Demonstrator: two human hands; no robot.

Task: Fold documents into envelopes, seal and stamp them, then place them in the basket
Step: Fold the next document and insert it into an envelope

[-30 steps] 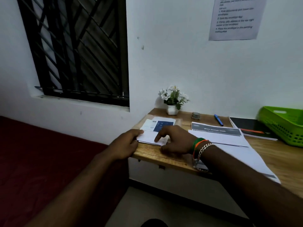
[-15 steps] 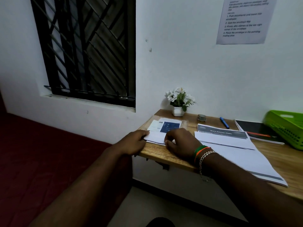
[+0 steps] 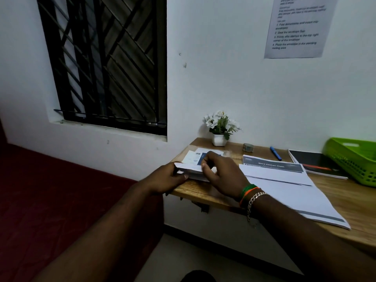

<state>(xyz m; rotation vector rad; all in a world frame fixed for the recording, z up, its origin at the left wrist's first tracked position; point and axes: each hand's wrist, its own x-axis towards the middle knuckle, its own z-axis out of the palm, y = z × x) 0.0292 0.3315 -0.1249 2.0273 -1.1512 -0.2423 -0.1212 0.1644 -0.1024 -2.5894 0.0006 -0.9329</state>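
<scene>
Folded white paper (image 3: 190, 169) at the left end of the wooden desk (image 3: 205, 191), its near-left edge raised off the surface. Left hand (image 3: 168, 178) at the desk's corner, fingers curled round the paper's left end, thumb below and fingertips on the raised edge. Right hand (image 3: 222, 173) laid over the paper's right part, fingers bent and pinching its upper edge; wrist with green and orange bands and a metal chain bracelet (image 3: 253, 200). Just behind the hands, flat on the desk, a stack of white envelopes or sheets (image 3: 193, 156), the top one with a barcode and a dark blue panel. To the right, printed documents (image 3: 284, 180) overlapping, one with a dark header. Behind these, along the white wall: a small potted plant (image 3: 220, 127) with white flowers, a tape roll (image 3: 248, 147), a blue pen (image 3: 275, 153). Further right, a black notebook (image 3: 313, 162), then the green basket (image 3: 354, 159) at the frame's right edge, well apart from the hands. Printed notice (image 3: 297, 27) on the wall above; barred window (image 3: 105, 64) at left
</scene>
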